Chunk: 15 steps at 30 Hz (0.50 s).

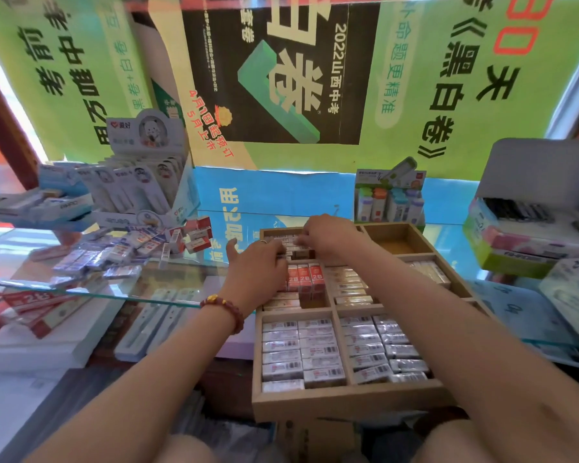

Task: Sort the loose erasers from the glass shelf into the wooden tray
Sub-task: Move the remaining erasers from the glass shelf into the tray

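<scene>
Far-left in the tray (348,400), left hand (260,266) and right hand (326,236) pinch erasers (288,244) into rows; next likely needs the pile (114,252) left of it.

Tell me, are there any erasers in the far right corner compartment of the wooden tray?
No, the far right corner compartment of the light wooden tray shows only its bare wooden floor.

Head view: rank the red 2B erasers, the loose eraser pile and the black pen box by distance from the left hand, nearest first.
1. 2B erasers: in the tray, just right of the left hand.
2. Loose pile: on the glass shelf, to the hand's left.
3. Pen box: far right, at the back.
</scene>
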Motion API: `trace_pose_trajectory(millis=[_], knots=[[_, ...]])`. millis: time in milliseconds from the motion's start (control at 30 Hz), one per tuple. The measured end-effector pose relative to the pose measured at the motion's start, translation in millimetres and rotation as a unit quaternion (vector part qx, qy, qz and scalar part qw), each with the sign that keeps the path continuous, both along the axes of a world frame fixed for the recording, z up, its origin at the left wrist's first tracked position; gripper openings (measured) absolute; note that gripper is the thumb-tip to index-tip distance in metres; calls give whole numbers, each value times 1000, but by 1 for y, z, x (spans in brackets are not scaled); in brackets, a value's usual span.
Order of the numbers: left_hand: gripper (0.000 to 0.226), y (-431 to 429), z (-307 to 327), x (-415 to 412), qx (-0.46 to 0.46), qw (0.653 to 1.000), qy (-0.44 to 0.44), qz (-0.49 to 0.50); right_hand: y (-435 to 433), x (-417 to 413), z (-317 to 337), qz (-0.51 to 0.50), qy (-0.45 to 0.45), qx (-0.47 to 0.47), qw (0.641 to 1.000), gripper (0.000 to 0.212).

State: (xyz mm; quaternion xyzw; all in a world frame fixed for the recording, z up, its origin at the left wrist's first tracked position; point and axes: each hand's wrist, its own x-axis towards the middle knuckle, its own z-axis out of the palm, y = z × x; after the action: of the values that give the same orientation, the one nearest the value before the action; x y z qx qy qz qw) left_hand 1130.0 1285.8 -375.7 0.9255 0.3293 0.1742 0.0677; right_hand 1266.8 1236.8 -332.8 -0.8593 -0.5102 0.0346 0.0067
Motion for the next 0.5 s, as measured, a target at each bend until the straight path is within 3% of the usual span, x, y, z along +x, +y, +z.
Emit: trace_pose_trajectory(millis=[100,167,300,400,500], knots=[[31,2,1,-11,79,997,-25,4,1,-9,13,5,-36,-29,999,40],[31,10,0,-26,115,992,-54,24,4,-18,18,20,-64,30,997,35],[27,42,-6,-71,74,985,-89,130,19,-41,26,88,6,160,983,28],[42,63,-15,-99,33,982,-83,169,36,-64,15,165,59,145,974,29],[50,78,-25,-115,10,977,-116,180,62,-80,-6,212,48,87,972,42]])
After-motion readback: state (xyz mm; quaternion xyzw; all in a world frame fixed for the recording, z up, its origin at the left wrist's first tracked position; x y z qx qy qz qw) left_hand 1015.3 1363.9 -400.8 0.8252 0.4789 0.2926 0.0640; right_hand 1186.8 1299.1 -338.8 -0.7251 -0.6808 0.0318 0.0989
